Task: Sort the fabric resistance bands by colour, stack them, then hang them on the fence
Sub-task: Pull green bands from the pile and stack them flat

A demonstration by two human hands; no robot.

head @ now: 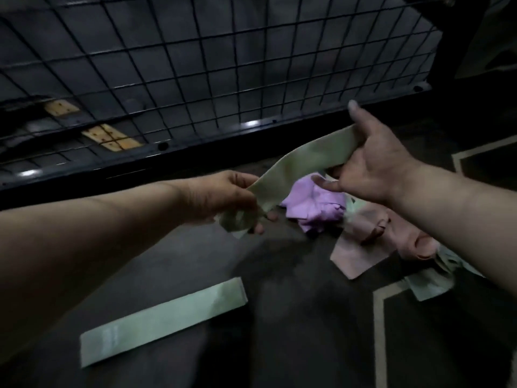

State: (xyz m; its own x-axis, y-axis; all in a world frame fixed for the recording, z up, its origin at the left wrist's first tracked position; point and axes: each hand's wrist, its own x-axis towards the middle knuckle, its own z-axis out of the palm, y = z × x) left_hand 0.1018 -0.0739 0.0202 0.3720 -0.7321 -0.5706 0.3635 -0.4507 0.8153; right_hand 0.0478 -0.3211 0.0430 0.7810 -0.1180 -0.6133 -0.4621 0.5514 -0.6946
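A dim indoor floor space is shown; whether home or storeroom cannot be told. A dark carpet (293,326) marked with tan lines (380,317) is spread from 5 to 7 o'clock, and a black wire fence (212,134) is set across 12 o'clock.

left grip (221,197): pinching green band (302,161) | right grip (375,166): pinching same, raised

I count at least three green ones: a pale green fabric band (302,161) up in the air, a second green band (165,317) flat on the floor, and a third green band (428,287) at the right. There is one heap of crumpled purple fabric bands (316,205); I cannot tell how many are in it. The pink fabric bands (361,247) look like two, but they overlap. There are two bare hands, the left hand (223,197) and the right hand (375,169). I see one black wire fence (195,65) and two yellow wooden pieces (61,107) (112,137).
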